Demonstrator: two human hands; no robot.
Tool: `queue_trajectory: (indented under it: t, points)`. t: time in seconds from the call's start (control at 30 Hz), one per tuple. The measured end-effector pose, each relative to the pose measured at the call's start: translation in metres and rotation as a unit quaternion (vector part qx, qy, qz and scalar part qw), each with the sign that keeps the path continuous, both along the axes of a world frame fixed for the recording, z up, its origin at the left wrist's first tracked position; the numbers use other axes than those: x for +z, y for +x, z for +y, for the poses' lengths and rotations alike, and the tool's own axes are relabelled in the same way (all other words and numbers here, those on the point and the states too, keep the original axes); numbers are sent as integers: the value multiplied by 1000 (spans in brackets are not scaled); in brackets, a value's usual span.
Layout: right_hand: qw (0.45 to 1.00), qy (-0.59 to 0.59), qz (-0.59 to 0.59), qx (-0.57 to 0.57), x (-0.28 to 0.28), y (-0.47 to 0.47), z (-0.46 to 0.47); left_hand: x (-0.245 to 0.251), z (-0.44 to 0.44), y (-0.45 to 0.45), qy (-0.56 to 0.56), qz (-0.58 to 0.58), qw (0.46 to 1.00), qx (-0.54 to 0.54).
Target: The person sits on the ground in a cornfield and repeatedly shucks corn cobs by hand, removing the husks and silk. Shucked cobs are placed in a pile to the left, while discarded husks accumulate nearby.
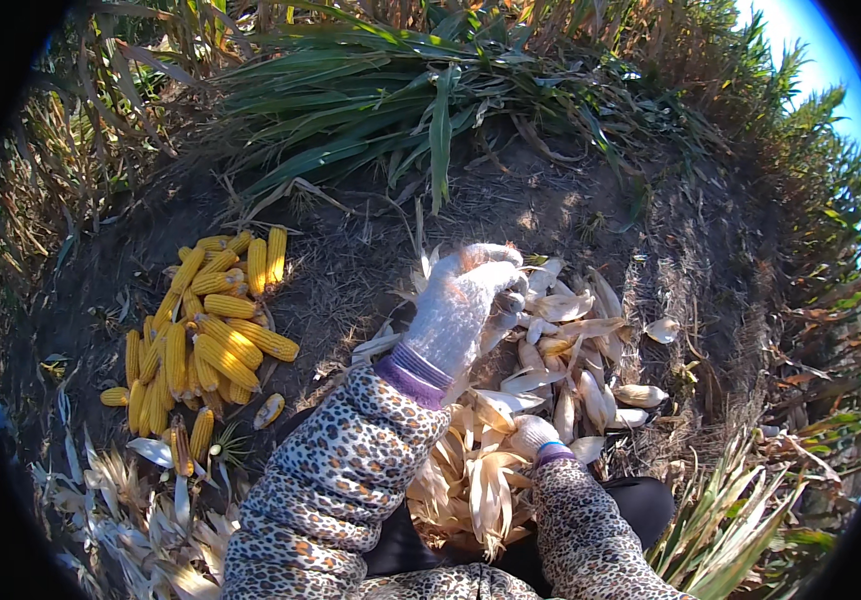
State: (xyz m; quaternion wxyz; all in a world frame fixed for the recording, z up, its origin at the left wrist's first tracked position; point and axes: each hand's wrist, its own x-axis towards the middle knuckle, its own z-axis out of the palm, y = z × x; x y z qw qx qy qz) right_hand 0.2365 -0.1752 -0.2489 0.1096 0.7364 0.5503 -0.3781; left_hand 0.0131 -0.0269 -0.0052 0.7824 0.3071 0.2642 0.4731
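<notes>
My left hand (468,300), in a white knit glove with a purple cuff, is raised in front of me with curled fingers. It is beside a heap of corn ears in dry husks (576,330); whether it holds anything cannot be told. Lower and to the right, my right hand (534,436), gloved alike, touches pale dry corn husks (486,480) between my legs. Its fingers are mostly hidden by the husks. On the ground at the left lies a pile of husked yellow corn cobs (205,330).
Cut green corn stalks (370,97) lie across the ground at the far side. Loose dry husks (130,525) cover the lower left. Cut stalks and leaves (730,517) lie at the lower right. Standing corn plants (828,202) border the soil.
</notes>
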Motion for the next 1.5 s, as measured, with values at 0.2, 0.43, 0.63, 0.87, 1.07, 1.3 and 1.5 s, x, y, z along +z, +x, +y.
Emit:
queue_trajectory:
  t: [0.2, 0.43, 0.63, 0.87, 1.07, 1.3, 1.5]
  points:
    - [969, 224, -1, 106, 125, -9, 63, -6, 5, 9, 265, 302, 910, -100]
    - [911, 252, 326, -37, 263, 15, 50, -12, -4, 1, 461, 448, 730, -232]
    - [775, 331, 503, -192, 283, 8, 35, -22, 2, 17, 298, 187, 873, -337]
    - [619, 417, 602, -285, 281, -14, 42, -26, -16, 28, 244, 116, 883, -384]
    - [475, 445, 673, -351, 281, -40, 44, -41, -15, 40, 196, 81, 913, -349]
    - [467, 491, 657, -330, 267, -51, 35, -46, -27, 37, 273, 175, 926, -190]
    - [507, 634, 537, -231, 262, -34, 56, -9, 0, 21, 185, 172, 964, 87]
